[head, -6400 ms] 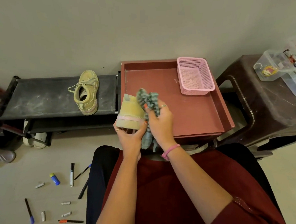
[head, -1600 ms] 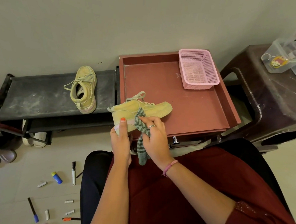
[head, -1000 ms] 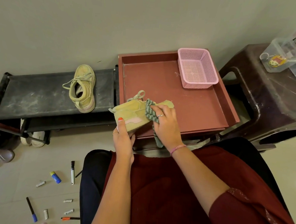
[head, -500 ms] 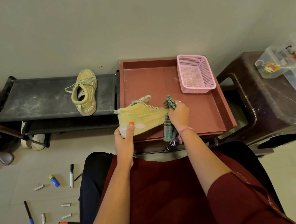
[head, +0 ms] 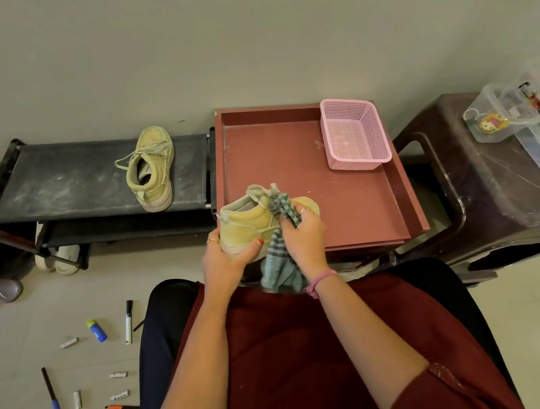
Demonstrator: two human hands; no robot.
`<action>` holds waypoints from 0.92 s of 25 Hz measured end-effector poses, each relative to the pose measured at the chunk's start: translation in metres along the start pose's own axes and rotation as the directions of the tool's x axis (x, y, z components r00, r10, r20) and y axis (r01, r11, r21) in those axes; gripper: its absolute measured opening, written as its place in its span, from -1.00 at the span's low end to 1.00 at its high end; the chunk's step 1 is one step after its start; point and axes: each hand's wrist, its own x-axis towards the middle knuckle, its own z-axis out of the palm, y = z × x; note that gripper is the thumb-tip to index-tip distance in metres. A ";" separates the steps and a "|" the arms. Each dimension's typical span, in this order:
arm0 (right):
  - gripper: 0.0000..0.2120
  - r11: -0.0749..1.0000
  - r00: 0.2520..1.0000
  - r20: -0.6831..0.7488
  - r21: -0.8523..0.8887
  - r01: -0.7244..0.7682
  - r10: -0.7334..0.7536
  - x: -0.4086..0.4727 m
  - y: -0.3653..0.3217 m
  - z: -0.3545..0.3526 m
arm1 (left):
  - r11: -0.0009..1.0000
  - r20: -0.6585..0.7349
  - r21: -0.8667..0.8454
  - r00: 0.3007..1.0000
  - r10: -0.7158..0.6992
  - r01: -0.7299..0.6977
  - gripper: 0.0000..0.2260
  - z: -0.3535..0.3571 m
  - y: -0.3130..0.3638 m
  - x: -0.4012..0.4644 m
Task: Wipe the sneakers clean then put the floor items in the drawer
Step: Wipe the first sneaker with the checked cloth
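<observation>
My left hand (head: 228,258) grips the heel and sole of a yellow-green sneaker (head: 246,222), held over the front left corner of the open red drawer (head: 371,209). My right hand (head: 301,237) holds a striped green cloth (head: 279,264) bunched against the sneaker's side near the laces. The cloth's loose end hangs down below my hands. The second sneaker (head: 151,170) lies on the black shoe rack (head: 60,177) to the left. Markers (head: 128,321), a blue glue stick (head: 97,330) and several small white sticks lie on the floor at lower left.
A pink mesh basket (head: 355,135) stands in the drawer's far right corner. A dark brown stool (head: 488,197) on the right bears clear plastic boxes (head: 517,120). Other shoes sit under and beside the rack at the left edge. My red skirt fills the lower middle.
My right hand drew the cloth back from the toe toward the laces and ankle. The sneaker turned in my left hand, its heel now nearer me.
</observation>
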 end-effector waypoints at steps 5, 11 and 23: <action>-0.85 0.943 0.997 0.022 -0.326 -0.062 0.073 0.039 0.008 -0.025 | 0.996 0.073 0.073 0.996 0.053 -0.059 -0.42 0.005 0.003 -0.003; -0.87 0.971 0.990 0.073 0.201 -0.132 0.119 0.014 -0.004 -0.020 | 0.997 0.066 0.034 0.996 0.065 -0.067 -0.47 0.007 0.001 -0.001; -0.87 0.998 0.996 -0.073 0.037 0.058 -0.055 -0.023 0.003 -0.001 | 0.998 0.046 0.043 0.998 0.041 -0.043 -0.48 0.012 -0.004 -0.002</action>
